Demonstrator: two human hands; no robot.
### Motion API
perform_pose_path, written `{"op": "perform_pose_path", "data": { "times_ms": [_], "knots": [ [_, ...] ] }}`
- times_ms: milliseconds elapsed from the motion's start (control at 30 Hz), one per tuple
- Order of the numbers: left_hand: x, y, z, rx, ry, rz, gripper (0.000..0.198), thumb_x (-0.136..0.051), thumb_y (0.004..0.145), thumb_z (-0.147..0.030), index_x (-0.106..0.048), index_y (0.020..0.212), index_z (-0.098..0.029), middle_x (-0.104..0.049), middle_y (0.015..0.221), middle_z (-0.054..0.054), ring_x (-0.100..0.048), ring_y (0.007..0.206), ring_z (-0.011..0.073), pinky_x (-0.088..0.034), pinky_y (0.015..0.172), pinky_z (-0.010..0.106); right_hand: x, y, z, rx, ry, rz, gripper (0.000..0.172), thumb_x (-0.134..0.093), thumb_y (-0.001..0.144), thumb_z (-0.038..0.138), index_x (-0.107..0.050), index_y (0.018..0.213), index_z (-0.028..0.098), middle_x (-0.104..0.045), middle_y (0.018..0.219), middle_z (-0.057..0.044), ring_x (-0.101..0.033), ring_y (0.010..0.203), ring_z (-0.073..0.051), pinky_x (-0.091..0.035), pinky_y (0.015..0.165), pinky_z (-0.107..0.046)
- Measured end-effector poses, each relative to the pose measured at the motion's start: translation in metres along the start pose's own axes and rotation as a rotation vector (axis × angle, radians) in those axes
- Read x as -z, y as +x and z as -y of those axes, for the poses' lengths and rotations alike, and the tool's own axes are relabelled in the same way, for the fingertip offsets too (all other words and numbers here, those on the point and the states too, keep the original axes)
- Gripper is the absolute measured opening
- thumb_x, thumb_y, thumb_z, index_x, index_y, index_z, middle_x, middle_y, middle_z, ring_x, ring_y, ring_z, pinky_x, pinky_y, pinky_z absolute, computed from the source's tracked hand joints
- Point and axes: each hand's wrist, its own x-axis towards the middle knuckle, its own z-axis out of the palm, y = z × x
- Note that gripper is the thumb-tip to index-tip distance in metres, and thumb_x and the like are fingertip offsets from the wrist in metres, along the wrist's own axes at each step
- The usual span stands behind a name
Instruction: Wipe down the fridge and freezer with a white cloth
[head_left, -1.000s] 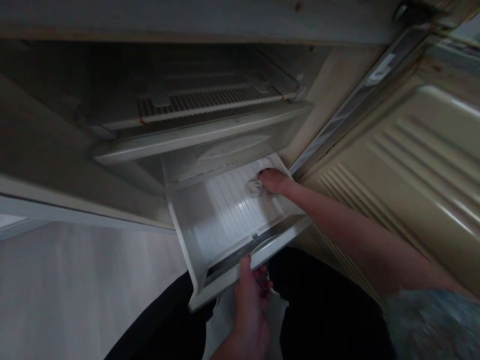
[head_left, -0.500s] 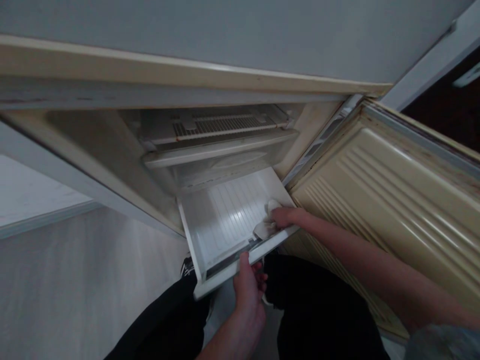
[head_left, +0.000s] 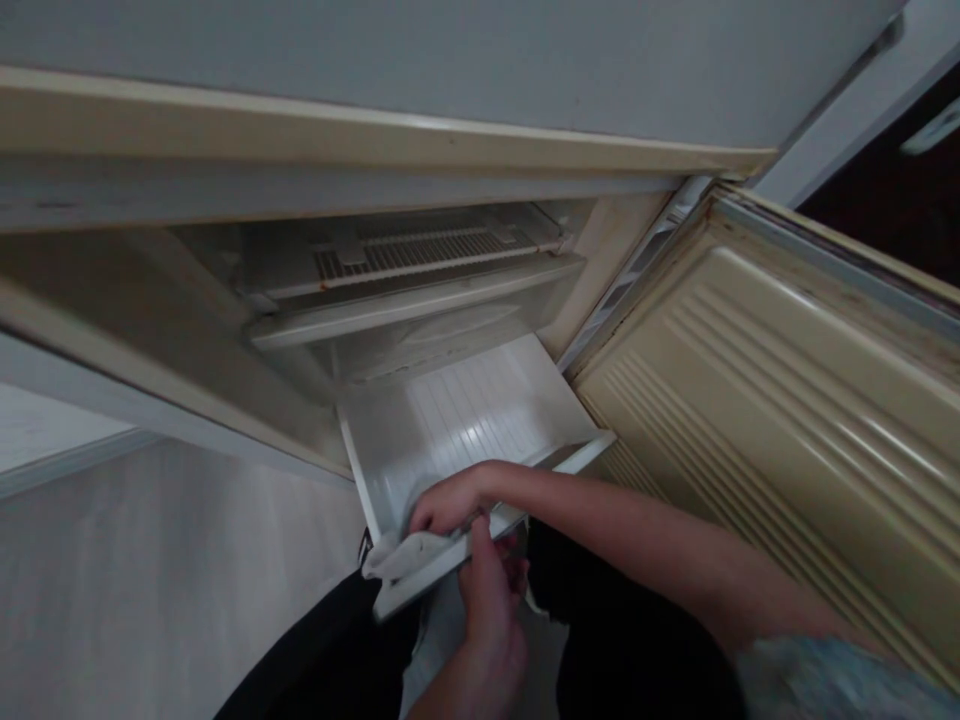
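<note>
Right hand (head_left: 448,503): fingers gripped white cloth (head_left: 409,556) at near left corner of drawer (head_left: 427,425).
Left hand (head_left: 489,590): fingers pinched drawer's near rim.

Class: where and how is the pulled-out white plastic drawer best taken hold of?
Probably take the white plastic drawer by the middle of its front rim, coming from in front, outside: that long, straight, narrow edge juts outward, and a central hold should balance the load. The left grip holds it there.
</note>
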Motion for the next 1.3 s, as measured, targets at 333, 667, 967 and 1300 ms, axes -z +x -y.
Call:
{"op": "perform_pose_path", "data": {
  "times_ms": [333,667,967,1300],
  "knots": [
    [0.001,-0.001,-0.006,0.088,0.014,-0.023,0.032,-0.062,0.091,-0.051,-0.065,0.1,-0.02,-0.066,0.076,0.002,-0.055,0.052,0.0132,-0.04,0.051,0.025,0.017,-0.079,-0.028,-0.263,-0.194,-0.084,0.022,-0.061,0.087,0.014,-0.078,0.1,0.01,-0.071,0.082,-0.003,-0.062,0.076,-0.015,-0.044,0.069,-0.025],
    [-0.005,-0.002,-0.008,0.07,0.071,-0.049,0.04,-0.058,0.091,-0.051,-0.064,0.101,-0.013,-0.065,0.078,0.004,-0.054,0.05,0.0128,-0.037,0.046,0.024,0.014,-0.171,-0.055,-0.829,-0.739,-0.173,0.03,-0.056,0.092,0.012,-0.076,0.114,0.008,-0.073,0.112,-0.025,-0.071,0.102,-0.033,-0.052,0.079,-0.04],
    [-0.001,0.006,0.0,0.079,0.063,-0.036,0.042,-0.059,0.089,-0.054,-0.064,0.099,-0.013,-0.066,0.077,0.005,-0.054,0.05,0.013,-0.037,0.047,0.024,0.068,-0.151,-0.077,-0.635,-1.116,-0.525,0.025,-0.052,0.094,0.009,-0.077,0.098,0.009,-0.073,0.103,-0.02,-0.06,0.116,-0.033,-0.045,0.093,-0.042],
    [-0.014,-0.014,-0.017,0.126,-0.085,-0.069,0.027,-0.058,0.095,-0.041,-0.063,0.096,-0.014,-0.065,0.075,0.004,-0.053,0.052,0.0109,-0.04,0.048,0.022,0.008,-0.155,0.004,-0.387,-0.445,-1.545,0.03,-0.048,0.091,0.004,-0.066,0.112,0.015,-0.067,0.109,-0.012,-0.059,0.107,-0.024,-0.047,0.095,-0.035]
  ]
}}
